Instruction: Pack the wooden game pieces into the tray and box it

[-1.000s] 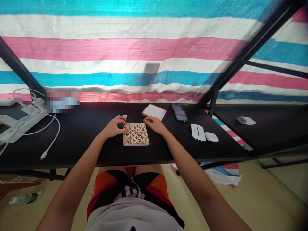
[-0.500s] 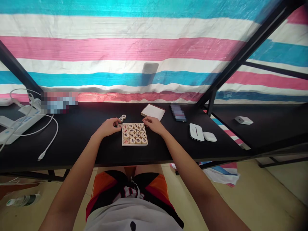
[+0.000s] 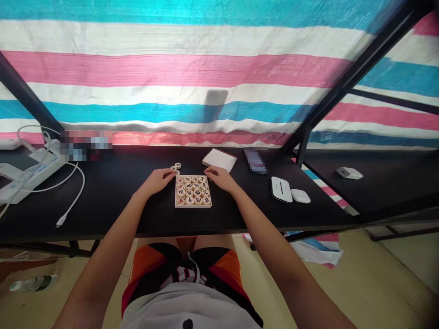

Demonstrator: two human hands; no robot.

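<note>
Left hand [image 3: 156,180], at frame centre, touches loose chess pieces [image 3: 176,168]; its grip cannot be told. Right hand [image 3: 219,177] rests unclenched on the wooden tray [image 3: 193,206] upon the counter [image 3: 120,192].

discs [image 3: 192,190] in tray [image 3: 193,206] on table [image 3: 120,201], loose discs [image 3: 176,168] seemingly behind-left

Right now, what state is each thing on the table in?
Tray: flat, filled with round pieces, faces up.
Loose pieces: outside the tray, off its far left corner.
Left hand: fingertips at the loose pieces, grip unclear.
Right hand: fingers on the tray's far right corner.
Cable: plug end lying free.
</note>
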